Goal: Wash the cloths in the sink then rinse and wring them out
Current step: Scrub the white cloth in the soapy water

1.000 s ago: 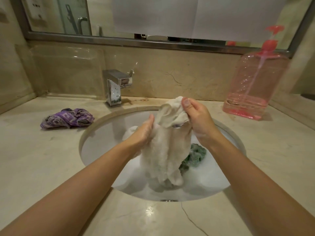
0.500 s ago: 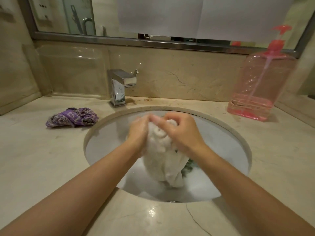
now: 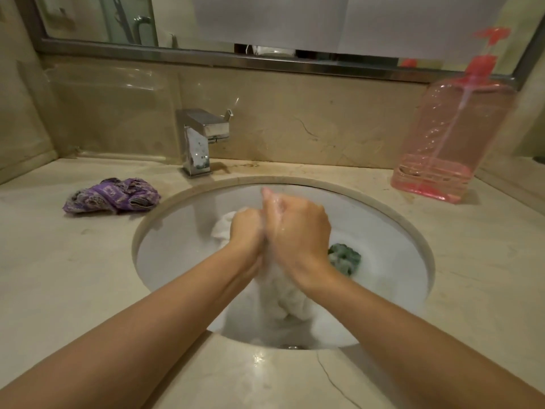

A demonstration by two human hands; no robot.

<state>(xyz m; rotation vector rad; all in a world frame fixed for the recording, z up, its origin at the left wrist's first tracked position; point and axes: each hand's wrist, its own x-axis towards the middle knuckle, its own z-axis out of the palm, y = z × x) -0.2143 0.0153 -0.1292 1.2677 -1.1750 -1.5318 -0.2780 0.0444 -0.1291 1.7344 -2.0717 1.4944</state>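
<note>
A wet white cloth [image 3: 283, 299] hangs bunched between my two hands over the round white sink [image 3: 177, 261]. My left hand [image 3: 246, 231] and my right hand [image 3: 298, 231] press together, both closed on the cloth, with suds on the fingers. One end of the cloth pokes out to the left of my left hand, and the rest dangles into the soapy water. A green cloth [image 3: 345, 258] lies in the basin just right of my right wrist. A crumpled purple patterned cloth [image 3: 113, 196] lies on the counter left of the sink.
A square chrome faucet [image 3: 200, 143] stands behind the sink at the left, with no water running. A large pink pump bottle [image 3: 451, 137] stands on the marble counter [image 3: 472, 276] at the back right. A mirror runs along the wall above.
My hands have dropped from holding the white cloth up spread out to pressing it together low over the basin. The right hand has slid forward against the left.
</note>
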